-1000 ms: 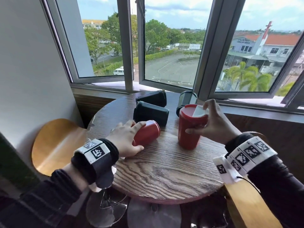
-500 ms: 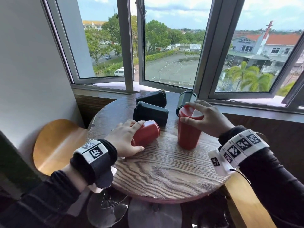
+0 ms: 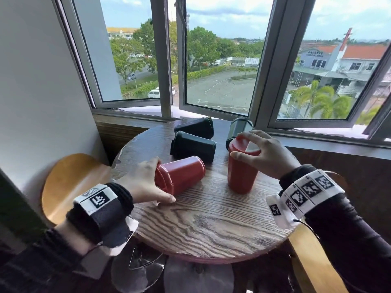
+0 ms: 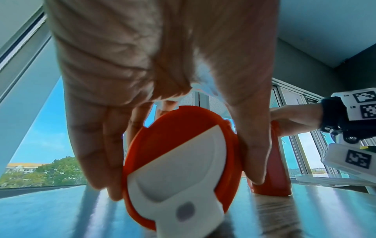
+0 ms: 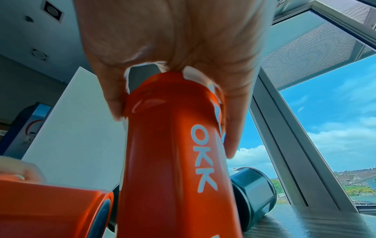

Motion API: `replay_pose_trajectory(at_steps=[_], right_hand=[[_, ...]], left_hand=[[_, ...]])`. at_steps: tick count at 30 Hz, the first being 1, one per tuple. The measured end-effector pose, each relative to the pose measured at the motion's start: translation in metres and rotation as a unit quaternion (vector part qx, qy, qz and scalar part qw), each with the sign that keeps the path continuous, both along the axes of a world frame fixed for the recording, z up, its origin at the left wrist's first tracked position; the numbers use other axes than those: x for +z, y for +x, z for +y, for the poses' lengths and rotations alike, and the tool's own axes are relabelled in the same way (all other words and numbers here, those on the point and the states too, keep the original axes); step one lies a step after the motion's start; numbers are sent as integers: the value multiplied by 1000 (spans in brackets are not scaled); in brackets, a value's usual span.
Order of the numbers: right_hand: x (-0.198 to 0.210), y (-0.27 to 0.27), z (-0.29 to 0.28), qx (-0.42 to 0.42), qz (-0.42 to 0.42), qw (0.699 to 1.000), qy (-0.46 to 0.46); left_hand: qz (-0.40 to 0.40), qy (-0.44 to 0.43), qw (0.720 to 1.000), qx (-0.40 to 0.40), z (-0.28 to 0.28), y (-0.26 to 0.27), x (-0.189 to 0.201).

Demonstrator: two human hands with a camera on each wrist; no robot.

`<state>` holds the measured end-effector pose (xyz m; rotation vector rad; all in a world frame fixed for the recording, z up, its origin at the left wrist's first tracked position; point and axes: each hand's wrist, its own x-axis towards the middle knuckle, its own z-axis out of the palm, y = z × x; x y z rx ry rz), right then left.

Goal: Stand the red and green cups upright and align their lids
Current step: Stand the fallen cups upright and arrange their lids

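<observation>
One red cup (image 3: 184,172) lies on its side on the round wooden table (image 3: 211,225). My left hand (image 3: 164,180) grips its lid end. In the left wrist view my fingers (image 4: 101,153) and thumb curl round the red and white lid (image 4: 177,169). A second red cup (image 3: 241,174) stands upright to the right, and my right hand (image 3: 243,144) holds its lid from above, fingers (image 5: 234,128) curled round the rim over the "OKK" cup (image 5: 173,161). Three dark green cups lie on their sides behind: (image 3: 193,148), (image 3: 194,127), (image 3: 239,127).
The table stands against a wooden sill under open window frames (image 3: 266,60). A white wall (image 3: 42,81) closes the left side. A curved wooden chair seat (image 3: 69,182) is at the left, another chair edge (image 3: 313,263) at the right. Bare tabletop lies toward me.
My left hand has slid from the lying red cup's body to its lid end. My right hand has shifted from the side of the upright cup's lid to over its top.
</observation>
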<state>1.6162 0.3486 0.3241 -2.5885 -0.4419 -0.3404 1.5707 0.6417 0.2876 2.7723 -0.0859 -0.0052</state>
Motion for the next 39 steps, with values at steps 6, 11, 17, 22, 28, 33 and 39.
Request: replay_pose_trajectory(at_steps=[6,11,17,22,28,33,39], right_hand=[[1,0,0,-2,2,1000,-3],[1,0,0,1,1,1000,-4],[0,1,-1,4,-1,1000,9],[-3,3,0,2,-8,1000,15],[-8,8,-1,6,-15,999,43],[-10,9,-2,8,-15,999,49],[-12,11,-3,9,-16,998,53]], left_hand=[[-32,4,999,-4,-4,4,25],[-54,-19,998,-37,-18,16,45],[-91,-33,990,-106,-41,35,57],[-108,-21,985,-129,-63,52,55],[-94,21,989,-115,-77,70,43],[-85,35,989,-114,-81,71,44],[-92,10,985,-143,-83,78,38]])
